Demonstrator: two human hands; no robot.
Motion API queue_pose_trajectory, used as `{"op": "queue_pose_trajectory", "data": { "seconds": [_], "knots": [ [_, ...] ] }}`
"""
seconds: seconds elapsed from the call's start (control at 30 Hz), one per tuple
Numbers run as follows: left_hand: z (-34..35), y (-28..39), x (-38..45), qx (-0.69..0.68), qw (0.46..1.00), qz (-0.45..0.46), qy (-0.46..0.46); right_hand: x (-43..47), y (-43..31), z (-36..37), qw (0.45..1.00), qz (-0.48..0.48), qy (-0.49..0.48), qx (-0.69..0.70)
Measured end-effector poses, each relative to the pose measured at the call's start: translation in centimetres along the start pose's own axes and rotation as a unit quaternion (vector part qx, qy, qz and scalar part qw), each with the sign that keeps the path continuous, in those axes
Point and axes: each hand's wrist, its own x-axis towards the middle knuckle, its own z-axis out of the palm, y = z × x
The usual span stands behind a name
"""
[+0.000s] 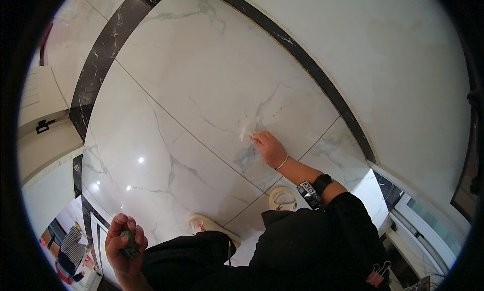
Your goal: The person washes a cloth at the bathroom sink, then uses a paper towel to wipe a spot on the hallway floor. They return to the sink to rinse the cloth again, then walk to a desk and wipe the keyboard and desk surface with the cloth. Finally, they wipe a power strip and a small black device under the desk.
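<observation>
My right hand (pixel 269 149) reaches down to the marble-patterned floor tile (pixel 211 75). Its fingertips pinch a thin whitish wad, probably tissue (pixel 247 131), which is blurred and seems to touch the tile. Small dark specks (pixel 274 112) lie scattered on the floor just beyond it. Low at the left, my left hand (pixel 123 245) is raised with its fingers curled around a dark grey-green lump (pixel 130 244); the fingers partly cover it, and its material is unclear.
A white wall with a black skirting strip (pixel 302 56) curves along the right. Cream slippers (pixel 283 198) are on my feet. White cabinetry or a door (pixel 45 98) stands at the left, and a sliding-window or door frame (pixel 423 230) at the lower right. A dark marble band (pixel 109 37) crosses the floor.
</observation>
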Motion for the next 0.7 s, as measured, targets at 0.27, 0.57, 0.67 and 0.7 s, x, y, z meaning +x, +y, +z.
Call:
{"op": "queue_pose_trajectory", "data": {
  "seconds": [0.27, 0.57, 0.67, 0.7],
  "knots": [
    [0.5, -0.1, 0.2, -0.004, 1.0, -0.007, -0.009, 8.2, 2.4, 0.2, 0.993, -0.017, 0.068, -0.096],
    [-1.4, 1.7, 1.1, 0.042, 0.992, 0.083, 0.087, 4.4, -0.5, 0.7, 0.987, -0.091, -0.132, -0.002],
    [-5.2, 9.4, 4.1, 0.246, 0.919, 0.302, 0.065, 7.3, 0.7, 1.8, 1.0, -0.026, -0.014, 0.008],
    [-6.8, 12.4, 5.1, 0.31, 0.871, 0.356, 0.14, 8.0, 0.9, 2.4, 0.999, -0.035, -0.004, -0.002]
  ]
}}
